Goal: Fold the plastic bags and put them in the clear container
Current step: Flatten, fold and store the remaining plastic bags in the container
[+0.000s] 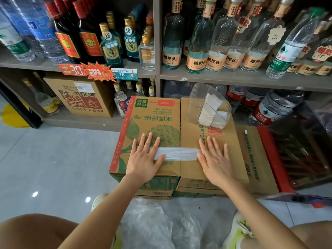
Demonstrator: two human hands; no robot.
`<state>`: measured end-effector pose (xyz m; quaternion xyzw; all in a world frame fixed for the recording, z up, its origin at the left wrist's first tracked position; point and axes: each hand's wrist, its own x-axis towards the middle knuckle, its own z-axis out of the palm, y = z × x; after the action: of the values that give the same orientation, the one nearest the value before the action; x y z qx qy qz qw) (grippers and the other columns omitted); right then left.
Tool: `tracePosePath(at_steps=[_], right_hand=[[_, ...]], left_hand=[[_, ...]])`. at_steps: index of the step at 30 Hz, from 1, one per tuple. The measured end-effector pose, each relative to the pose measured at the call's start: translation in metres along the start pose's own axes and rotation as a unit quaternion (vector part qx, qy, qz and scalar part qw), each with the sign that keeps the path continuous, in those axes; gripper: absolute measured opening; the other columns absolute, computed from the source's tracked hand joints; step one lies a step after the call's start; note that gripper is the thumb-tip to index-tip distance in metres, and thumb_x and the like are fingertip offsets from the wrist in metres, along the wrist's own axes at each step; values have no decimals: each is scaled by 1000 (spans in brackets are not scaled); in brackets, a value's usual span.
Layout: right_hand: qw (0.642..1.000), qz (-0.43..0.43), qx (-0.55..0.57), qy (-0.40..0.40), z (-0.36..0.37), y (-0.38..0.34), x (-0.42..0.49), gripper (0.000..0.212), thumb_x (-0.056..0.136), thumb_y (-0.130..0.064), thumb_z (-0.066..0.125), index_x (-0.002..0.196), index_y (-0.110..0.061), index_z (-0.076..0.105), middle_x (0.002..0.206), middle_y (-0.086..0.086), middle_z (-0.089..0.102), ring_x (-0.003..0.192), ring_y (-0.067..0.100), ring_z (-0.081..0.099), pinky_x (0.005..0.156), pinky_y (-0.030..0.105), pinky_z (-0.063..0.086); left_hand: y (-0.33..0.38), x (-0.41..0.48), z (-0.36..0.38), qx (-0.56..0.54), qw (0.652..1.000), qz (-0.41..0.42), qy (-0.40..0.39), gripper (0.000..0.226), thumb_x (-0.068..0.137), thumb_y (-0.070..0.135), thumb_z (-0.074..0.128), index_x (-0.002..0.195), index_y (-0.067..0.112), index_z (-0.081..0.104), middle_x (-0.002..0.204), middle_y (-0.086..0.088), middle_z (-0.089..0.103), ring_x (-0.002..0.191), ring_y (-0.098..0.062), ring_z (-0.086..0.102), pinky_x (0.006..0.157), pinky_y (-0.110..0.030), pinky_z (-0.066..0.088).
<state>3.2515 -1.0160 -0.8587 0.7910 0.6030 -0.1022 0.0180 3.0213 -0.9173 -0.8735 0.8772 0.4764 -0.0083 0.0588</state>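
On top of two cardboard boxes [152,119] set side by side, a plastic bag [177,154] lies pressed into a long flat strip spanning both. The left hand [143,159] lies flat on its left end, fingers straight and spread. The right hand [213,159], equally flat, rests on the box with its thumb at the strip's right end; neither grips anything. To do this well, I judge, smooth the air out, then fold end over end in even turns, creasing on one box, not across both. The clear container [209,106] stands behind the right hand with folded bags [210,114] inside; loose bags [154,221] lie on the floor [53,150].
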Motion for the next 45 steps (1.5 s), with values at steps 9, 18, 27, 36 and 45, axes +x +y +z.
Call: tracePosePath(at_steps=[9,18,27,36,45], right_hand=[[973,-45,124,187,1,7,-7,25,78,-33,75,96,-16,72,88,-3,59,85,22,54,74,32,34],[966,27,240,93,-13,-6,-10,11,84,-32,70,91,-24,70,83,-15,62,81,10,53,76,28,36],[845,48,530,-48,-77,-19,-14,16,92,-29,60,81,-21,69,92,-7,68,85,3,60,67,13,42],[727,60,681,-61,-51,-43,7,55,83,-21,67,135,-18,49,124,-9,62,113,4,55,99,26,41],[711,94,696,-43,-42,-81,26,6,90,-17,64,93,-15,69,91,-6,68,73,-2,55,64,19,36]], left_hand=[[-20,25,-18,-35,997,72,5,98,75,81,-3,153,23,9,160,-5,0,148,-23,-8,116,-39,-15],[37,-9,-6,-262,952,105,117,42,79,50,54,102,22,75,109,2,68,103,-24,62,88,-34,44],[44,-3,-2,-309,930,29,199,26,85,45,62,97,27,76,92,9,70,89,-16,62,74,-29,47],[37,-1,-24,-608,771,-177,71,12,91,36,63,93,32,74,91,10,74,94,-12,66,91,-41,52],[32,-7,-24,-608,779,-149,40,17,90,33,66,102,25,74,93,6,75,93,-15,69,91,-46,53]])
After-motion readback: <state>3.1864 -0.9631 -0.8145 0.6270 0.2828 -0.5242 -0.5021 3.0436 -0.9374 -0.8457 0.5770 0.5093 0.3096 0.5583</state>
